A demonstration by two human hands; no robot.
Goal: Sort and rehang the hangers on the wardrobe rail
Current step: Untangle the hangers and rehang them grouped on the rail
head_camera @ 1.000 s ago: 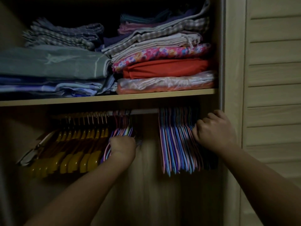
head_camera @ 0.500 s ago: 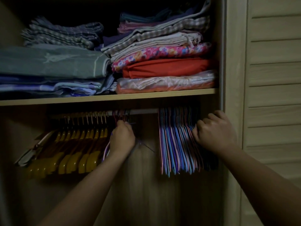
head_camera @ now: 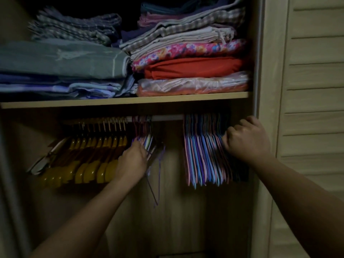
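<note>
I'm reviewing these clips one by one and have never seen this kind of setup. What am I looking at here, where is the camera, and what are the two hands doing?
There is no machine: a person works bare-handed, and the one camera sits on their head, looking forward and down into a wardrobe. Below a shelf of folded cloth runs a rail. On it hang yellow hangers at the left, a small bunch of thin coloured hangers in the middle, and a large bunch of thin coloured hangers at the right. The left hand reaches into the small bunch; blur hides its grip. The right hand curls its fingers round the edge of the large bunch.
</note>
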